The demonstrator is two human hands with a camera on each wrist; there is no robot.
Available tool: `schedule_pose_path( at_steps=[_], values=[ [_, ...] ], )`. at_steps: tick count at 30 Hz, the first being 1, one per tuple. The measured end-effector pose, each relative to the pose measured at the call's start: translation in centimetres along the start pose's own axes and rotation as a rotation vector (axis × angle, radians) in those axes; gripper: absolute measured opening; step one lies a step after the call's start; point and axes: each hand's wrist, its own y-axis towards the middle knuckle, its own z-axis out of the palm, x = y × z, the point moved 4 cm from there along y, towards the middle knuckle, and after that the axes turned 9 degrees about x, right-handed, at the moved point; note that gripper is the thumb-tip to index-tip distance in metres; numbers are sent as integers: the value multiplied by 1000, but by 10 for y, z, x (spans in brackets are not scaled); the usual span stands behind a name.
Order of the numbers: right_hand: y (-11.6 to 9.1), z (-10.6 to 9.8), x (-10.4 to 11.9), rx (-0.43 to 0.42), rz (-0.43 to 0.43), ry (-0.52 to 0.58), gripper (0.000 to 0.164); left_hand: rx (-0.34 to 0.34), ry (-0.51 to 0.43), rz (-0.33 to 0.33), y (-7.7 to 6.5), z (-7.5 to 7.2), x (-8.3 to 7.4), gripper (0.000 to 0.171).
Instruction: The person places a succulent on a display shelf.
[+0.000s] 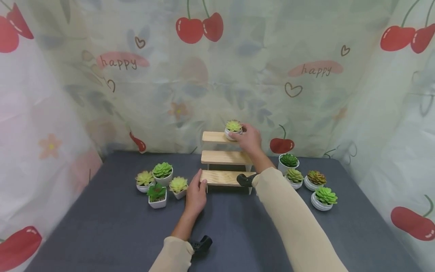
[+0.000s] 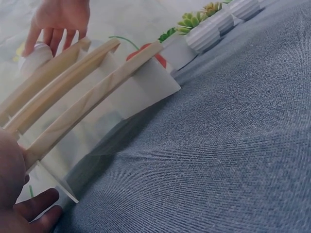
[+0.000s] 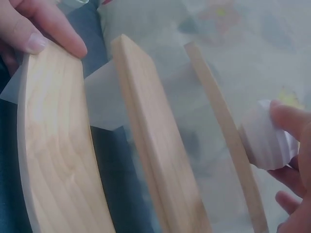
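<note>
My right hand (image 1: 250,140) holds a small potted succulent (image 1: 233,130) by its white ribbed pot, fingers and thumb round its side. The pot is right at the top tier of a three-step wooden stand (image 1: 225,157), toward the right end. In the right wrist view the white pot (image 3: 267,138) sits just beyond the edge of the top board. My left hand (image 1: 196,194) grips the left end of the lowest board (image 3: 60,141), its thumb at the front edge. From the left wrist, the clear side panel (image 2: 56,180) under that board shows near the fingers.
Left of the stand stand several potted succulents, among them a square-potted one (image 1: 157,196). More are grouped on the right, with a bright green one (image 1: 323,198) nearest. A dark cloth (image 1: 231,234) covers the table; a printed curtain (image 1: 153,102) hangs behind.
</note>
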Motion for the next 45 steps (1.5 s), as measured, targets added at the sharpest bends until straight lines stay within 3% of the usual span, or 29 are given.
schedule_pose_path(
  at_steps=[9, 16, 23, 31, 37, 45],
  values=[
    [-4, 2, 2, 53, -55, -77, 55, -8, -8, 23, -2, -1, 3, 46],
    [-13, 0, -12, 113, -55, -65, 75, 17, -15, -1, -4, 3, 6, 46],
    [-28, -22, -23, 136, 3, 155, 76, 7, -1, 19, -3, 2, 4, 46],
    [-56, -57, -31, -9, -52, 252, 70, -2, 9, 12, 1, 1, 4, 46],
    [-67, -77, -53, -109, -119, 380, 70, -9, 16, 31, 1, -2, 1, 46],
    [-89, -85, -85, -231, -156, 278, 69, -4, 21, 32, 0, -2, -1, 46]
  ],
)
